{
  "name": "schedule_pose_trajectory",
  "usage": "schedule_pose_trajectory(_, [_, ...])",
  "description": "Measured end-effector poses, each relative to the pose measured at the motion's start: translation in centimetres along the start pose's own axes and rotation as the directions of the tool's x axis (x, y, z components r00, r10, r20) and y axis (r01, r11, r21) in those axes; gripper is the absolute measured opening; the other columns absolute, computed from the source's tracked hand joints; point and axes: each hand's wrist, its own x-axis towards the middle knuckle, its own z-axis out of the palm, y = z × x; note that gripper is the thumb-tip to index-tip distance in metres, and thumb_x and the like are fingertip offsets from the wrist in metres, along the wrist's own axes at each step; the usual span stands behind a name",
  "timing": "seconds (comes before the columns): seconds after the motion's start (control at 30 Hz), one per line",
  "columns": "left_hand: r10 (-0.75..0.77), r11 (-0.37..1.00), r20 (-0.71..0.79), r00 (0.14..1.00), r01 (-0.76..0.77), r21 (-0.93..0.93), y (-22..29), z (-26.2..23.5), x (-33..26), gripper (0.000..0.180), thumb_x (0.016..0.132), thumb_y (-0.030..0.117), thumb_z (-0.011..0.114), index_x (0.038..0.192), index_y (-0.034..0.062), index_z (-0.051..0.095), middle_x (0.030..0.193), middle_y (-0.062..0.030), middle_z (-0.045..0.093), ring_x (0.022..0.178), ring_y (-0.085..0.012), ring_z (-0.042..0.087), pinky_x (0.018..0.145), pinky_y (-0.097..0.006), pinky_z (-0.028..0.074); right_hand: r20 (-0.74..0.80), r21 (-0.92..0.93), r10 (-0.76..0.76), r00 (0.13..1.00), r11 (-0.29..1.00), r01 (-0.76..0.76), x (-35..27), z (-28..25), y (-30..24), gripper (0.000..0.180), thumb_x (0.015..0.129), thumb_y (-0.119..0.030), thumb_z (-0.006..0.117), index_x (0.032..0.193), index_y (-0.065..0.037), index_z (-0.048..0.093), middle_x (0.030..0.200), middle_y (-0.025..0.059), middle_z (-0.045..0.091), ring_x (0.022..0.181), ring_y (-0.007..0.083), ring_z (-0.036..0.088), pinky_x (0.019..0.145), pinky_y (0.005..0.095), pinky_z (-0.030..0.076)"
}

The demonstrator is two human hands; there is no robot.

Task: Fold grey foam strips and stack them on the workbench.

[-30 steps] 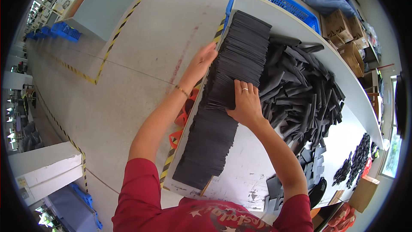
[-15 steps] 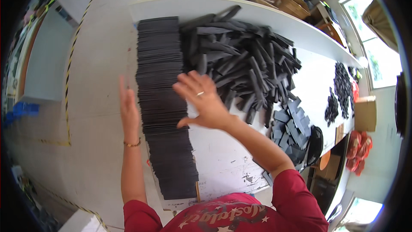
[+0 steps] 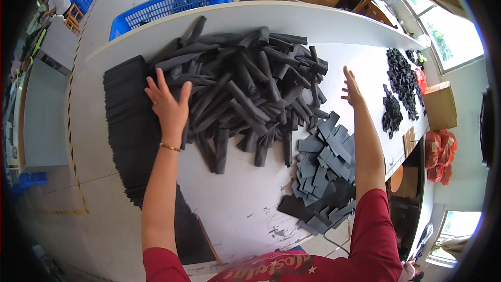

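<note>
My left hand (image 3: 169, 103) is open, fingers spread, over the seam between a long row of stacked flat black pieces (image 3: 128, 125) and a loose heap of rolled black pieces (image 3: 245, 83). Whether it touches the heap I cannot tell. On the heap's other side my right hand (image 3: 352, 90) is open too, fingers apart and holding nothing, above the white table (image 3: 235, 193). Below it, near my right forearm, lies a jumbled pile of flat dark grey pieces (image 3: 323, 164).
A white board (image 3: 250, 13) borders the table's far edge, with a blue plastic basket (image 3: 172, 5) behind it. Smaller black pieces (image 3: 404, 81) lie at the right. A cardboard box (image 3: 440, 105) and red plastic bags (image 3: 440, 151) are beyond. A person (image 3: 56, 2) is at far left.
My right hand has swung from above the stacked row to the far right of the heap. My left hand has come in from beside the row. The view has shifted right.
</note>
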Motion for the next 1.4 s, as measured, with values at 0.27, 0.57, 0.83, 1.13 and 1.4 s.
schedule_pose_trajectory(0.27, [-0.182,0.982,0.060,0.981,0.178,0.068,-2.7,8.7,4.1,0.074,0.091,0.069,0.042,0.152,0.0316,0.025,0.158,-0.0252,0.010,0.143,-0.0491,0.014,0.113,-0.055,0.022,0.340,-0.036,-0.139,0.930,0.986,0.160,12.4,6.8,-2.3,0.101,0.080,-0.083,0.039,0.156,-0.021,0.013,0.157,0.0247,0.018,0.144,0.0442,0.017,0.112,0.0611,0.018])
schedule_pose_trajectory(0.57, [-0.032,0.928,0.362,0.932,0.162,-0.337,-6.5,10.2,6.2,0.061,0.096,0.049,0.053,0.142,0.0095,0.046,0.147,-0.0208,0.039,0.137,-0.0372,0.034,0.112,-0.038,0.029,0.466,-0.351,-0.178,0.867,0.862,0.366,-1.3,22.1,9.9,0.086,0.079,-0.073,0.053,0.142,-0.015,0.047,0.139,0.0351,0.037,0.130,0.0542,0.034,0.105,0.0527,0.035])
schedule_pose_trajectory(0.83, [0.305,0.935,0.386,0.870,-0.198,-0.293,-6.9,8.3,-1.5,0.055,0.094,0.039,0.058,0.139,0.0098,0.049,0.146,-0.0149,0.042,0.137,-0.0341,0.035,0.112,-0.037,0.031,0.421,-0.015,-0.244,0.874,0.961,0.276,-26.6,25.0,22.9,0.028,0.082,-0.019,0.060,0.105,-0.004,0.067,0.110,0.0289,0.056,0.094,0.0434,0.059,0.088,0.0481,0.048])
schedule_pose_trajectory(1.13, [0.247,0.951,0.448,0.859,-0.126,-0.282,-2.8,5.6,-10.5,0.052,0.091,0.031,0.062,0.140,0.0255,0.050,0.150,-0.0128,0.038,0.136,-0.0313,0.038,0.110,-0.038,0.034,0.722,-0.373,-0.165,0.672,0.725,0.579,-36.7,11.4,15.2,0.025,0.093,-0.026,0.053,0.108,-0.009,0.064,0.091,0.0154,0.069,0.086,0.0344,0.067,0.073,0.0460,0.054])
schedule_pose_trajectory(1.4, [0.236,0.937,0.428,0.872,-0.087,-0.339,0.1,0.7,-8.8,0.067,0.085,0.015,0.070,0.145,0.0219,0.042,0.152,-0.0175,0.033,0.141,-0.0308,0.033,0.112,-0.037,0.032,0.904,-0.426,0.261,0.338,0.594,0.682,-34.7,1.5,9.9,0.045,0.092,-0.041,0.059,0.122,-0.007,0.058,0.097,0.0174,0.068,0.089,0.0384,0.065,0.078,0.0435,0.053])
